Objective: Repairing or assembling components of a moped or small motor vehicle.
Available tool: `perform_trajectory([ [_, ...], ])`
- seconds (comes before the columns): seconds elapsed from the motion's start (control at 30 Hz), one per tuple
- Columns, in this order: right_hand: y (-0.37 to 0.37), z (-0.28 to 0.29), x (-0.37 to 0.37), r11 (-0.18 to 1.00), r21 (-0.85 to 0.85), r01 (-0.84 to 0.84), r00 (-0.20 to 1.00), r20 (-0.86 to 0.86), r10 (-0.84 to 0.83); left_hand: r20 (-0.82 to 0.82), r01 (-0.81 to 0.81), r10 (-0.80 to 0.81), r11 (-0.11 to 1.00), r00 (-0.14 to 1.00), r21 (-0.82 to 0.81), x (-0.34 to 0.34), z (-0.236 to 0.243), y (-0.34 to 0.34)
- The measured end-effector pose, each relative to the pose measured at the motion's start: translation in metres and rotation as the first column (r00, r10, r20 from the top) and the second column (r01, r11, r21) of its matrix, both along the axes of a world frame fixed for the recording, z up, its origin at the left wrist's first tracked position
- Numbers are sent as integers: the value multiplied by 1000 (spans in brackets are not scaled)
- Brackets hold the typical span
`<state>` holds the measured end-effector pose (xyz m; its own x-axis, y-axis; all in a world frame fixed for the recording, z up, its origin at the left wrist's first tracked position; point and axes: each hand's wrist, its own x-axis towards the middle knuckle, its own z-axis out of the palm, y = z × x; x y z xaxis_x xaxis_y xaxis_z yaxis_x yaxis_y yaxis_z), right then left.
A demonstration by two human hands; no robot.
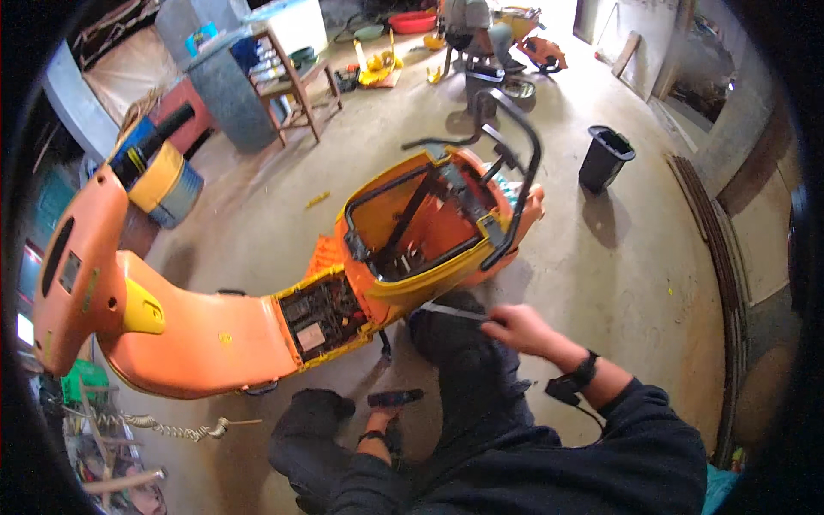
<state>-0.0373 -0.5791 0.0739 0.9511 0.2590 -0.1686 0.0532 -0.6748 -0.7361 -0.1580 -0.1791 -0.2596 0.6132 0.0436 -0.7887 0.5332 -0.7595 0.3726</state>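
An orange and yellow electric scooter body [189, 318] lies across the middle, with its seat well [429, 232] uncovered and a compartment [322, 313] of dark parts open in the floorboard. My right hand [519, 330] grips a long, slim, pale silver tool [459, 313], whose far end reaches the yellow lower edge of the body near my knee. Low between my legs, my left hand [382, 421] is closed on a black tool [395, 397], held crosswise below the scooter. Its exact kind is hard to tell.
A black bin [605, 159] stands at right, near long rods [712, 249] along the wall. A wooden chair [296, 90], blue drum [215, 107] and yellow-blue container [167, 184] are at back left. Another person [476, 39] sits among scooter parts at the back. A coiled hose [172, 425] lies lower left.
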Motion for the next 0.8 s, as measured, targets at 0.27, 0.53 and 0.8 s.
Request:
perform_trajectory([
  [0.27,-23,20,7,770,535,347,935,-140,-325,283,-177,218,971,934,-162,-38,-143,-24],
  [0.53,16,49,63,536,778,329,931,-172,-321,233,-338,352,936,907,-100,-33,-101,-31],
  [0.8,72,11,58,560,796,231,970,-147,-192,202,-455,492,867,847,-203,-62,-131,-4],
])
